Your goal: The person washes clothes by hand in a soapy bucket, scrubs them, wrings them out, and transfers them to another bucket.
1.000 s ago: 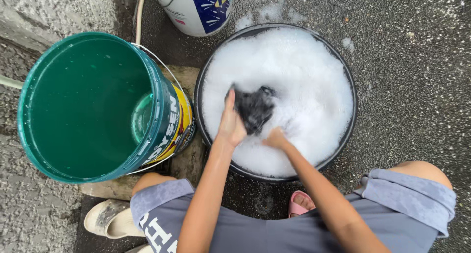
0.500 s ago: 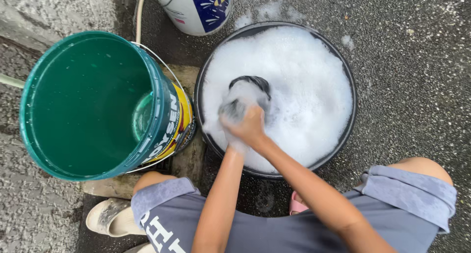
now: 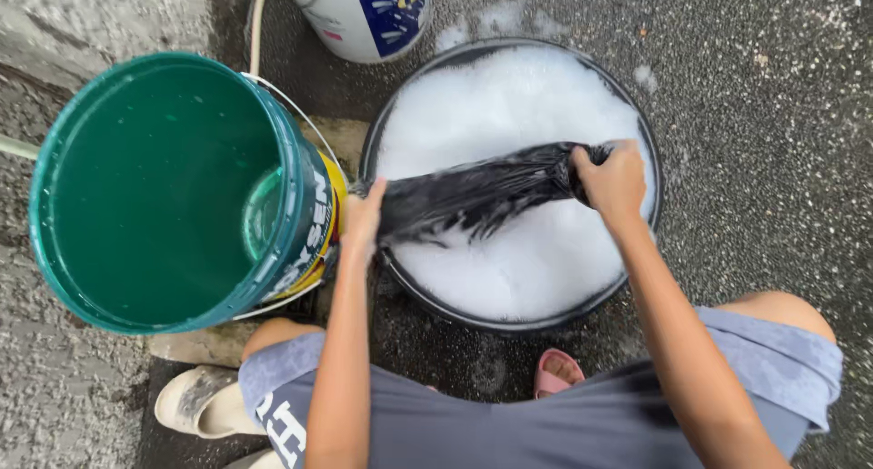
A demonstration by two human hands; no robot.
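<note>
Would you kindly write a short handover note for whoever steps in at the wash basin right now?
Left hand: gripping one end of the dark wet cloth at the basin's left rim.
Right hand: gripping the other end, over the foam.
Cloth: pulled out long between both hands, above the suds, wet and soapy.
Black basin: full of white foam, on the ground in front of the knees.
Green bucket: on the left, holding water.
Done: cloth soaped. Left: it looks unrinsed; the foam hides anything else in the basin.
</note>
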